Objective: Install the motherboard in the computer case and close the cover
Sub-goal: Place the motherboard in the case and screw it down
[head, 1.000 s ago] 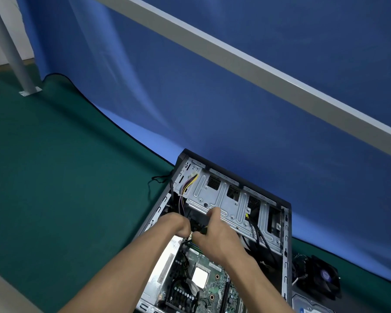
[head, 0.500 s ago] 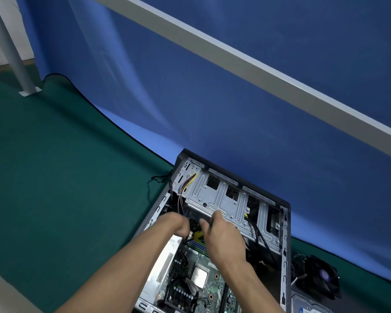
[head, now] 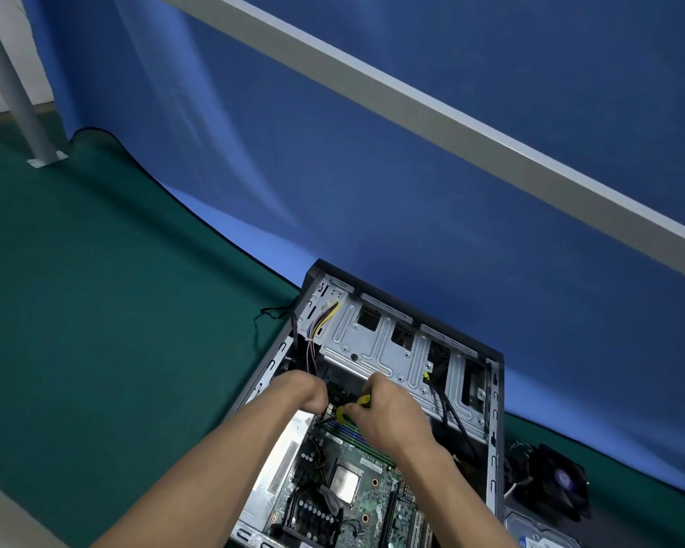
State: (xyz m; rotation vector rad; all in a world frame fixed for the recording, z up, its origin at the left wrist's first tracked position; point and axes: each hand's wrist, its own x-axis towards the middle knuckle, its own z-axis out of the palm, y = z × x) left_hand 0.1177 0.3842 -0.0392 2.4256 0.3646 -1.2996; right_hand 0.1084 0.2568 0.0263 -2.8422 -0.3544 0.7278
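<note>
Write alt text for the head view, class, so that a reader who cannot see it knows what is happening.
Two hands work inside an open case lying on a green mat: the right hand holds a yellow-handled tool over the motherboard, the left hand curled close beside it. A fan lies right of the case, before a blue backdrop.

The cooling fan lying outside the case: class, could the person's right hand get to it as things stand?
Probably yes, once freed. The cooling fan lies in the open on the green mat beside the computer case, but the right hand is inside the case gripping a yellow-handled tool.
</note>
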